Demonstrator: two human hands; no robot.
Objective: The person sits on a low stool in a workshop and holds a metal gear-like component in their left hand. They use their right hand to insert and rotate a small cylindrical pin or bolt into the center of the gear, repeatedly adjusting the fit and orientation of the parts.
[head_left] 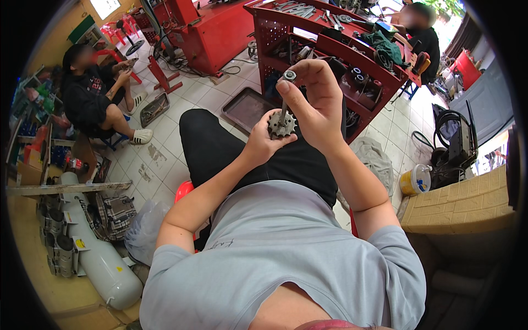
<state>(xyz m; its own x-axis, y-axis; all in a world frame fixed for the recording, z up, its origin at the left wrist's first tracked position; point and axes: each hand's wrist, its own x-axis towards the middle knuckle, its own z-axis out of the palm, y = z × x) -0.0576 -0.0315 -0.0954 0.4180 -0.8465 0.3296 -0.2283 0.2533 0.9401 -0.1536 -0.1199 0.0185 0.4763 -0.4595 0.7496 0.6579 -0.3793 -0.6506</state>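
Note:
Above my lap, my left hand is wrapped round a small toothed metal sprocket, its face with round holes turned up. A slim metal rod stands nearly upright over the sprocket's middle, with a wider round head at its top. My right hand closes on the rod near that head, thumb on the near side and fingers curled behind. Whether the rod is fixed in the sprocket or only rests in it, I cannot tell.
Ahead stands a red tool cart with wrenches on top; a dark metal tray lies on the floor before it. One person sits at the left, another at the far right. A white cylinder lies at the lower left.

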